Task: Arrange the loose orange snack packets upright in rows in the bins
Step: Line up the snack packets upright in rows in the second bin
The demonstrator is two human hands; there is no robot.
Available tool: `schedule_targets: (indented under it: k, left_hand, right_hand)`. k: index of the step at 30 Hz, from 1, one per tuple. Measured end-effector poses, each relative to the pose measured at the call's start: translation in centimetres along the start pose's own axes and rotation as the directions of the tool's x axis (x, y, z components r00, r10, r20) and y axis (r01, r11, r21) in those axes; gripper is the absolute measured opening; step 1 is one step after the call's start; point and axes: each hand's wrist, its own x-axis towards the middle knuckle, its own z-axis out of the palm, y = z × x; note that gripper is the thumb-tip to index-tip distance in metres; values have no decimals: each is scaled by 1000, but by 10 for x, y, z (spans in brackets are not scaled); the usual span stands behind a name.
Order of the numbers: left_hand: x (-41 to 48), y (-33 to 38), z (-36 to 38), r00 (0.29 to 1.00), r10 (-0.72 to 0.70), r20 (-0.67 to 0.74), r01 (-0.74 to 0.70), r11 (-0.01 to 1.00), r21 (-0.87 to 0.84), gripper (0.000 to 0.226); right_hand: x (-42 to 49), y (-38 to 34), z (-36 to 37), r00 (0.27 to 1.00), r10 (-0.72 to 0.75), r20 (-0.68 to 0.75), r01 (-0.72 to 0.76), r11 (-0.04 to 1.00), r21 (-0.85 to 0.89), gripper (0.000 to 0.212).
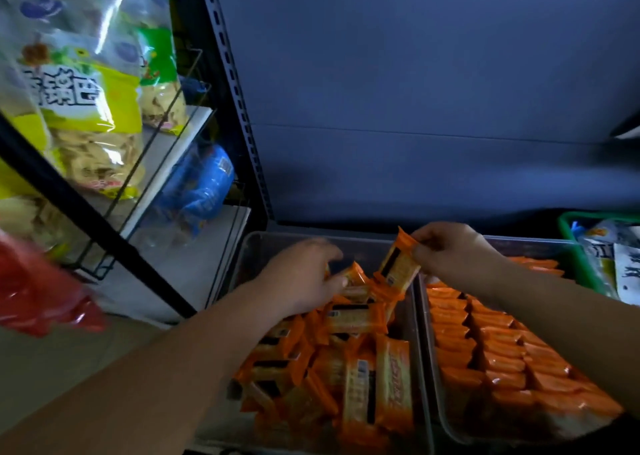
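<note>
Head view shows the right hand (pixel 453 251) pinching one orange packet (pixel 398 264) by its upper edge, long axis nearly upright, above the wall between the left bin (pixel 250 247) and the right bin (pixel 530 247). The upright rows (pixel 502 354) lie just right and nearer, closest to that hand. The left hand (pixel 304 276) grips a second packet (pixel 355 275) atop the loose pile (pixel 332 371).
</note>
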Motion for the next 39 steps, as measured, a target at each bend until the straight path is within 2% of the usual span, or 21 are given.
schedule_targets:
  k: [4, 6, 8, 10, 14, 17, 24, 29, 34, 36, 39]
  left_hand:
    - [46, 21, 28, 970, -8, 242, 6, 1000, 10, 83]
    - [64, 28, 40, 936, -49, 347, 41, 999, 31, 97]
    - [74, 32, 48, 911, -54, 410, 13, 995, 103, 106]
    - [77, 32, 52, 902, -27, 432, -44, 987, 155, 109]
    - [77, 28, 60, 906, 44, 421, -69, 997, 45, 107]
    - [78, 30, 64, 903, 57, 427, -88, 995, 54, 109]
    - [94, 37, 64, 819, -49, 571, 54, 999, 9, 117]
    - [91, 42, 59, 791, -63, 608, -3, 994, 107, 95]
    - [90, 34, 56, 785, -59, 617, 138, 987, -81, 58]
    - [91, 35, 57, 786, -30, 617, 134, 984, -122, 63]
    - [90, 40, 56, 771, -3, 637, 125, 981, -146, 90]
  right_hand:
    - [8, 5, -17, 999, 35, -23, -34, 999, 30, 9]
    - [9, 6, -24, 1000, 13, 9, -14, 1000, 22, 8]
    - [9, 8, -30, 999, -31, 40, 31, 1000, 2, 10]
    - [8, 9, -35, 997, -39, 64, 40, 999, -16, 13]
    - [10, 16, -38, 996, -16, 89, 17, 1000, -15, 16]
    - [11, 20, -39, 996, -11, 87, 12, 1000, -6, 17]
    - [9, 26, -41, 997, 2, 81, -3, 1000, 18, 14]
    - [5, 25, -42, 995, 8, 97, -10, 1000, 18, 14]
    - [3, 24, -43, 994, 13, 105, -13, 1000, -3, 14]
    - [2, 22, -43, 994, 20, 103, -20, 1000, 0, 14]
    - [2, 24, -42, 994, 23, 104, -24, 1000, 7, 14]
